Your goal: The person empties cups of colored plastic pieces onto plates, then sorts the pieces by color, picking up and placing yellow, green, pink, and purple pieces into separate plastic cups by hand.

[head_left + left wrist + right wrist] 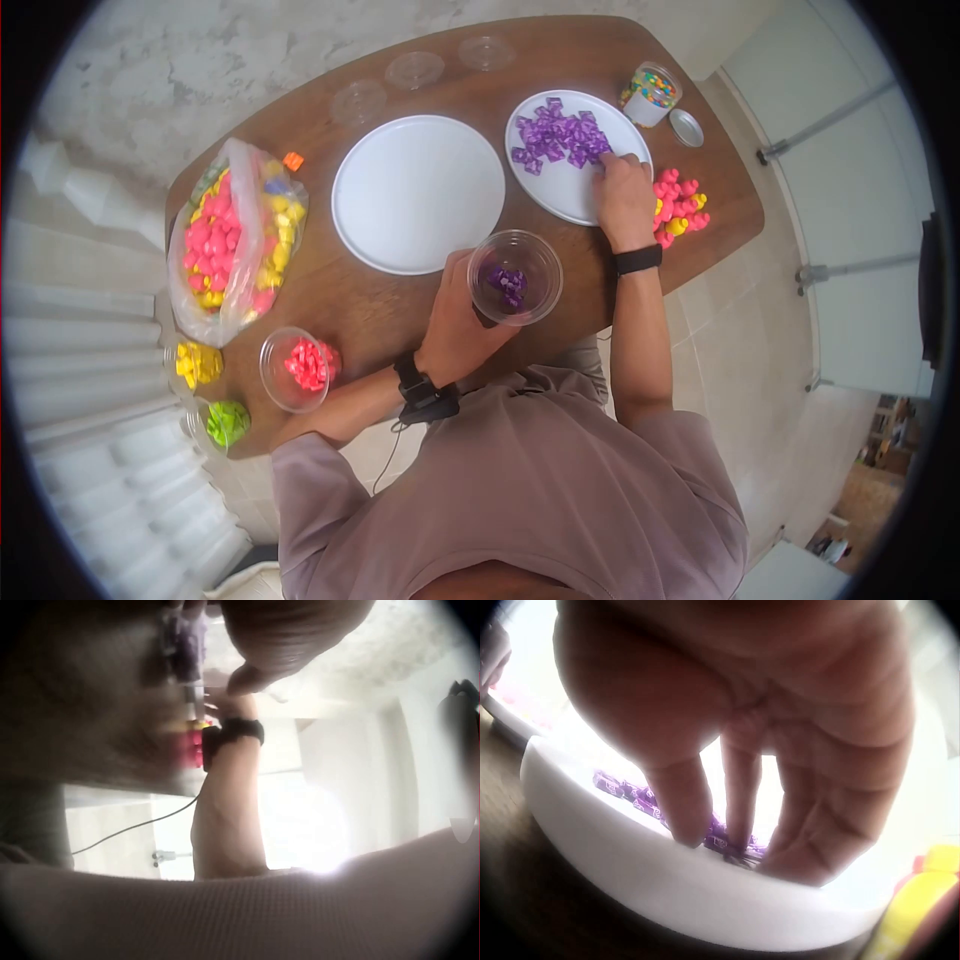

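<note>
My left hand (460,320) grips a clear plastic cup (540,262) with several purple-wrapped candies (508,287) at its bottom, held at the table's near side. My right hand (627,200) reaches over the rim of a round white plate (560,205) where a pile of purple-wrapped candies (560,132) lies spread. In the right wrist view, its thumb and fingers (739,802) point down behind the plate's raised rim, with a purple candy (716,841) between the thumb tip and the nearest finger. The left wrist view is dim and shows little of the cup.
A second white plate (418,195) lies left of centre. Cups of red (310,365), yellow (198,365) and green (227,423) pieces stand near left, below a plastic bag (240,240) of pink and yellow pieces. Pink and yellow toys (680,208) and a jar (650,95) are at right.
</note>
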`<state>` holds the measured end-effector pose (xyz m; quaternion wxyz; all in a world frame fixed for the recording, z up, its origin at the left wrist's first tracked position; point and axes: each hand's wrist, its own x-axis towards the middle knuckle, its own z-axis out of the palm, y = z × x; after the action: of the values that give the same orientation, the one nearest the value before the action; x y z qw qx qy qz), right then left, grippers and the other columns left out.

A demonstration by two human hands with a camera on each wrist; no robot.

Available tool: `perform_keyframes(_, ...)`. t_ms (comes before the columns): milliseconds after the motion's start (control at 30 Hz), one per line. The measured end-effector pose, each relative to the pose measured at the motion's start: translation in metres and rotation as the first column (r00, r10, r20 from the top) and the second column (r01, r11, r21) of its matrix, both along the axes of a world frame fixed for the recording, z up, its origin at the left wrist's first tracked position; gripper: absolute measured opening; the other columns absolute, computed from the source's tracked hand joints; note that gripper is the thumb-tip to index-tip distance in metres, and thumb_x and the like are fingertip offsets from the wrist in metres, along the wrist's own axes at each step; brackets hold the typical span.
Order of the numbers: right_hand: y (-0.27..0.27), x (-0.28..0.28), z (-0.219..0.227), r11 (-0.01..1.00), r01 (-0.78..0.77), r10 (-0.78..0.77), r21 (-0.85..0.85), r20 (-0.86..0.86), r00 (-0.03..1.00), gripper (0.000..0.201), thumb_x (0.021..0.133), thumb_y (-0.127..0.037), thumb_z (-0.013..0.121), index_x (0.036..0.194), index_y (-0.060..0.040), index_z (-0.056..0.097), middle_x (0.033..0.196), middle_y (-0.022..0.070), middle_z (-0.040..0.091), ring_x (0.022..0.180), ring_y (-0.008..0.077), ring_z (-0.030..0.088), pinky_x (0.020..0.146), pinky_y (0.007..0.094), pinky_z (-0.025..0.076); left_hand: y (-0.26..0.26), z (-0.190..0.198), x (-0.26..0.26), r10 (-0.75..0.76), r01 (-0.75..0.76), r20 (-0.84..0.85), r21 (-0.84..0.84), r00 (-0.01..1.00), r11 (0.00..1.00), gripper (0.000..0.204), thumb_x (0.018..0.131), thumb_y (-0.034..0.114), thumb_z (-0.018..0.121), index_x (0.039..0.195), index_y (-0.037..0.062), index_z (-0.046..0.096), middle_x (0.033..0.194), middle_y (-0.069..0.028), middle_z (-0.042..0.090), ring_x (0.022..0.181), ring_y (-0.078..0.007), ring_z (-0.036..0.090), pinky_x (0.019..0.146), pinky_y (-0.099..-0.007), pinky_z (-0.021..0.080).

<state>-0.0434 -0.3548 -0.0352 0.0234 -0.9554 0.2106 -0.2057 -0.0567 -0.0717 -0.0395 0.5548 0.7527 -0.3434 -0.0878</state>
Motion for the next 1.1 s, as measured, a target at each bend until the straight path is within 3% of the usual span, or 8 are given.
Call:
perform_keyframes(333, -0.014, -0.001, 0.002, 0.96, -0.152, 0.139, 0.236, 0.071, 0.988, 0.021, 0.085, -0.008, 0.069, 0.104, 0.0019, 0.071, 0.092, 0.023, 0.07, 0.085, 0.0386, 0.069, 0.078, 0.0505, 0.054, 0.001, -0.007, 0.004, -0.026, 0.023, -0.045, -0.05, 0.999, 0.998, 0.081, 0.073, 0.015, 0.09, 0.141, 0.0027, 0.048, 0.132, -0.0175, 0.052, 0.122, -0.035, 0.056, 0.102, -0.0426, 0.05)
perform_keyframes(467, 0.009, -0.019, 0.042, 0.887, -0.16, 0.119, 0.433, 0.12, 0.986, 0.025, 0.085, -0.008, 0.074, 0.107, 0.0033, 0.07, 0.095, 0.0175, 0.072, 0.086, 0.0258, 0.071, 0.073, 0.0363, 0.056, 0.001, -0.005, 0.0, 0.011, -0.018, -0.076, -0.092, 0.997, 0.996, 0.077, 0.074, 0.016, 0.09, 0.14, 0.0035, 0.052, 0.133, -0.0147, 0.055, 0.124, -0.0308, 0.057, 0.103, -0.0405, 0.049)
perform_keyframes(533, 0.028, -0.031, 0.068, 0.621, -0.213, 0.113, 0.755, 0.182, 0.977, 0.024, 0.085, -0.004, 0.076, 0.108, 0.001, 0.071, 0.099, 0.0114, 0.072, 0.087, 0.019, 0.068, 0.071, 0.0299, 0.054, 0.0, -0.007, 0.001, 0.014, -0.024, -0.094, -0.102, 0.995, 0.994, 0.078, 0.074, 0.015, 0.089, 0.141, 0.0036, 0.051, 0.134, -0.0145, 0.055, 0.125, -0.0303, 0.057, 0.104, -0.0404, 0.049)
perform_keyframes(633, 0.06, -0.055, 0.098, 0.387, -0.417, 0.273, 0.823, 0.33, 0.904, 0.026, 0.084, 0.0, 0.077, 0.11, -0.0015, 0.071, 0.103, 0.0058, 0.071, 0.089, 0.0136, 0.066, 0.07, 0.0249, 0.052, 0.001, -0.008, 0.002, -0.017, 0.006, -0.105, -0.11, 0.994, 0.994, 0.079, 0.076, 0.016, 0.088, 0.143, 0.0031, 0.048, 0.137, -0.0162, 0.053, 0.126, -0.0317, 0.056, 0.105, -0.0409, 0.049)
perform_keyframes(733, 0.079, -0.064, 0.106, 0.335, -0.526, 0.491, 0.782, 0.331, 0.806, 0.028, 0.084, 0.003, 0.077, 0.111, -0.0024, 0.072, 0.107, 0.0041, 0.072, 0.093, 0.0106, 0.066, 0.071, 0.0236, 0.051, 0.0, -0.007, 0.004, -0.051, 0.037, -0.132, -0.106, 0.99, 0.994, 0.08, 0.078, 0.016, 0.088, 0.144, 0.0025, 0.044, 0.138, -0.0181, 0.052, 0.126, -0.0334, 0.056, 0.105, -0.0414, 0.049)
perform_keyframes(800, 0.08, -0.065, 0.107, 0.352, -0.524, 0.548, 0.776, 0.282, 0.787, 0.027, 0.084, 0.003, 0.076, 0.111, -0.0019, 0.072, 0.106, 0.0026, 0.072, 0.095, 0.0085, 0.065, 0.071, 0.0221, 0.05, 0.001, -0.007, 0.003, -0.056, 0.038, -0.17, -0.107, 0.984, 0.994, 0.08, 0.078, 0.015, 0.087, 0.144, 0.0025, 0.045, 0.138, -0.0181, 0.052, 0.126, -0.0331, 0.056, 0.105, -0.0413, 0.049)
perform_keyframes(933, 0.061, -0.041, 0.087, 0.361, -0.393, 0.262, 0.846, 0.313, 0.913, 0.025, 0.087, 0.001, 0.074, 0.111, -0.0002, 0.073, 0.104, 0.0033, 0.073, 0.088, 0.0099, 0.066, 0.069, 0.0235, 0.05, 0.001, -0.011, 0.003, -0.038, 0.023, -0.117, -0.128, 0.992, 0.991, 0.077, 0.077, 0.012, 0.087, 0.143, 0.0027, 0.048, 0.135, -0.0156, 0.055, 0.125, -0.0296, 0.057, 0.105, -0.0397, 0.048)
perform_keyframes(1100, 0.035, 0.001, 0.044, 0.735, -0.364, 0.354, 0.573, 0.133, 0.926, 0.024, 0.088, -0.011, 0.075, 0.109, 0.001, 0.074, 0.1, 0.0151, 0.073, 0.077, 0.0229, 0.069, 0.073, 0.0349, 0.054, 0.001, -0.011, 0.003, -0.01, -0.002, -0.093, -0.128, 0.996, 0.992, 0.076, 0.076, 0.011, 0.087, 0.142, 0.0029, 0.051, 0.136, -0.0125, 0.056, 0.125, -0.0251, 0.058, 0.105, -0.0375, 0.048)
